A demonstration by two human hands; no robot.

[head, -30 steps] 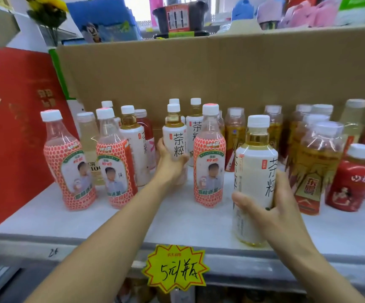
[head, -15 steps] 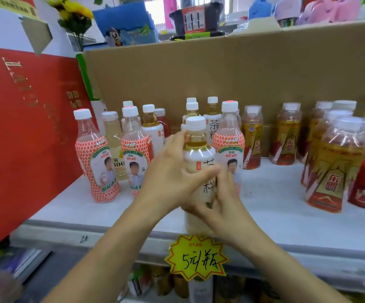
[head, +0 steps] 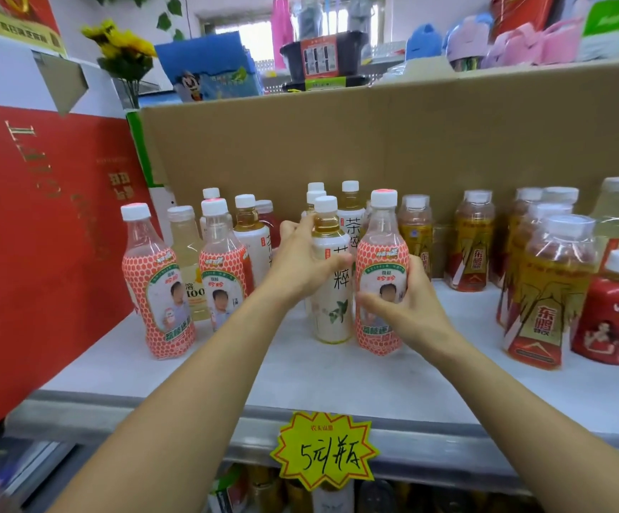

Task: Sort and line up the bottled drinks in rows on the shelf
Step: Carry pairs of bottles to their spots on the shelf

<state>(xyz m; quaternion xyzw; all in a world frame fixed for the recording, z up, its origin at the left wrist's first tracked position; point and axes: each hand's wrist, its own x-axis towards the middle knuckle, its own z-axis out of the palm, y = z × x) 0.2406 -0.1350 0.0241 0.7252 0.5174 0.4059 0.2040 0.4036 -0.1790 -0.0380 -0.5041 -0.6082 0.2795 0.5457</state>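
price tag up front, a yellow starburst hanging off the lip of the shelf, nearest thing to us. past it both our forearms reach in over the bare white shelf top.

our left grip is wrapped round the white tea bottle, thumb across the front just under the shoulder, fingers round the back by the neck. our right grip is curled round the pink bottle, thumb on the label, fingers round its right side. both bottles stand upright on the shelf, side by side and about touching, mid shelf.

our guess at why: the white one looks to be going in front of the other white tea bottles lined up right behind it, while the pink one is out of place and probably gets held so it doesn't tip, or so it can go next.

two more pink bottles stand off to the left, so that's likely its row. on the right are the yellow-and-red bottles and a red bottle, clustered but not really in straight lines yet.

behind everything, a cardboard sheet backs the shelf, with a red box walling off the left end.
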